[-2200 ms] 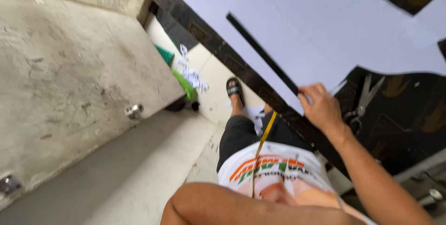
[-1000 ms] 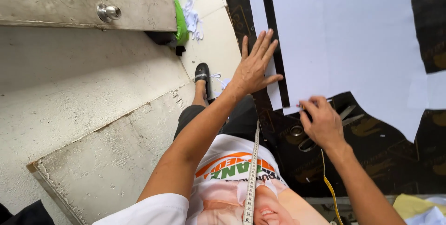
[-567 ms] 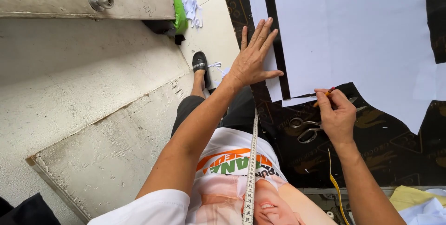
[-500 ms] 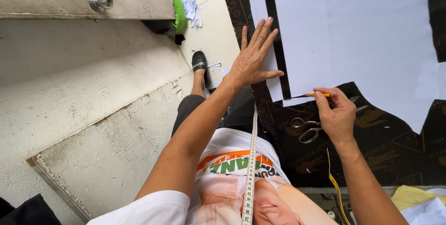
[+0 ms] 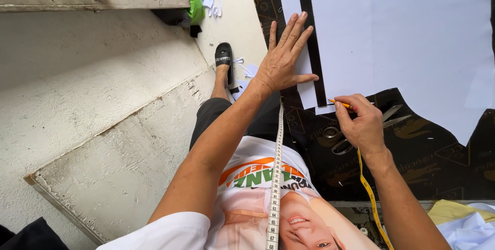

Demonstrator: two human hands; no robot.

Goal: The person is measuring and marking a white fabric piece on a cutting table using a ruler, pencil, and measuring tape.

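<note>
Black fabric [image 5: 412, 167], left hand [image 5: 282, 61] flat, right hand [image 5: 363, 123] gripping pencil [image 5: 341, 104]

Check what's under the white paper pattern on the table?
Black patterned fabric shows past the edges of the paper. The left hand presses a paper strip flat. Scissors lie partly hidden under the right hand. Whatever lies beneath the paper's middle is covered.

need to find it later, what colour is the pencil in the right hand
Orange, with a red end, in the head view: pencil in the right hand.

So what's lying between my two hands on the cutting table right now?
In the head view, between the left hand and right hand lies the narrow white paper strip, then a band of black patterned fabric.
</note>
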